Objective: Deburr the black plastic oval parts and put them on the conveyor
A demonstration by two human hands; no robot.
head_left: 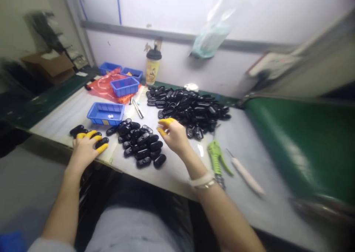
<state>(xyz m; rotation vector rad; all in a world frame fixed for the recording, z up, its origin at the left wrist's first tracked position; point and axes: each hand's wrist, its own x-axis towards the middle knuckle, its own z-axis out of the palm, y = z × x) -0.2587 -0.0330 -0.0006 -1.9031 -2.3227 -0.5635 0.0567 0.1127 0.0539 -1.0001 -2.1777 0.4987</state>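
Note:
My left hand (85, 150), its fingertips in yellow cots, lies spread over a few loose black oval plastic shells (102, 143) at the table's front left. No firm grip shows. My right hand (173, 133), also wearing yellow cots, hangs with its fingers apart just in front of a large heap of black oval shells (185, 109). It holds nothing. Between my hands lies a smaller heap of the same shells (141, 145). All of this rests on a white-covered workbench (61, 121).
A blue plastic tray (105, 106) with small white bits stands behind my left hand. Further back are several blue bins (124, 86) on a red bag (101, 87), and a lidded yellow cup (153, 65). Green-handled pliers (216, 157) and a white-handled awl (246, 176) lie at right.

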